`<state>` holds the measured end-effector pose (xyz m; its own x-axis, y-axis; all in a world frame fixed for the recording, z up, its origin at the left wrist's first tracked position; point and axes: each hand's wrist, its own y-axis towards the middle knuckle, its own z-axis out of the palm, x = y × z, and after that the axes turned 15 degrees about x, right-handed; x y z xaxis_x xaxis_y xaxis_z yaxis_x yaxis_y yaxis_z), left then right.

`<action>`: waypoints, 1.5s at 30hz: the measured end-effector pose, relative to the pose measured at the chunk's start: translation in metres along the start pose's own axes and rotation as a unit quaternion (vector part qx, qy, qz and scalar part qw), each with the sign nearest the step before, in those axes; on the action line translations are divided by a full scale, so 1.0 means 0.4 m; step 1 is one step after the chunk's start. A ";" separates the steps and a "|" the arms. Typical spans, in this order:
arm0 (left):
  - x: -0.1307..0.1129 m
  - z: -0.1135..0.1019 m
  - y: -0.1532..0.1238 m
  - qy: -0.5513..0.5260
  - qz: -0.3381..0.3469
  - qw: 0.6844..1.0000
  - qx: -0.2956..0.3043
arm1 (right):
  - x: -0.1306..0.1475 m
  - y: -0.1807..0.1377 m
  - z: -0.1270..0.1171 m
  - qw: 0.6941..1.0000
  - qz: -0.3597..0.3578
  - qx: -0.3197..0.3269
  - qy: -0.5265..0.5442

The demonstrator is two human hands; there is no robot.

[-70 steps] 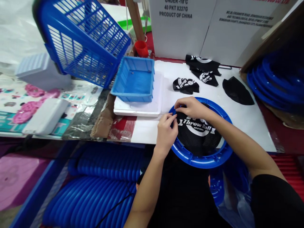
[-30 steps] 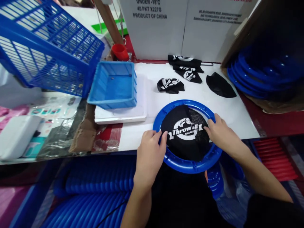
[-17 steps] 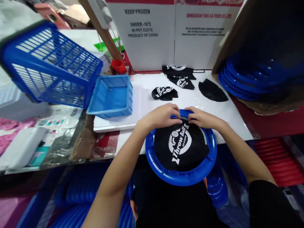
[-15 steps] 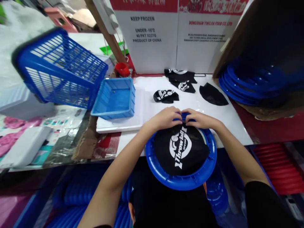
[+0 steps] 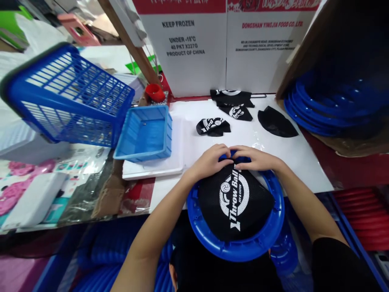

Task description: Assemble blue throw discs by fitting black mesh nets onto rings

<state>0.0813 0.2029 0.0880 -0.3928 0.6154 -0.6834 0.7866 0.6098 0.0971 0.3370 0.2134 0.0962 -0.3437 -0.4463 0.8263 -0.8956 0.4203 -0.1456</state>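
A blue plastic ring (image 5: 200, 227) rests at the table's front edge, its near side overhanging toward my body. Black mesh cloth (image 5: 212, 202) printed "Throw Ball" in white lies over its opening, with the sides bulging unevenly. At the ring's far rim, my left hand (image 5: 211, 161) pinches the cloth's top edge from the left. Close beside it, my right hand (image 5: 257, 158) is closed on the same edge from the right, thumbs nearly meeting. The fingertips are partly hidden behind the rim.
Several folded black cloth pieces (image 5: 212, 126) lie on the white tabletop (image 5: 194, 150). A shallow blue tray (image 5: 142, 156) and a tilted blue basket (image 5: 75, 109) stand left. Stacked blue rings (image 5: 316, 121) sit in an open carton at right, and white cartons (image 5: 197, 73) form the back.
The ring and both hands appear slightly lower and nearer in view. My thumbs have come down over the cloth's top edge, and the cloth's lower part has shifted toward me.
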 end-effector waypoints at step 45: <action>-0.025 0.026 0.046 -0.056 -0.190 0.980 0.014 | -0.028 -0.029 -0.031 0.993 0.054 -0.044 0.097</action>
<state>0.1046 0.2028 0.0892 -0.6069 0.2865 -0.7413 0.6069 0.7693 -0.1995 0.3547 0.2235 0.0954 -0.3678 -0.2374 0.8991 -0.8257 0.5281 -0.1983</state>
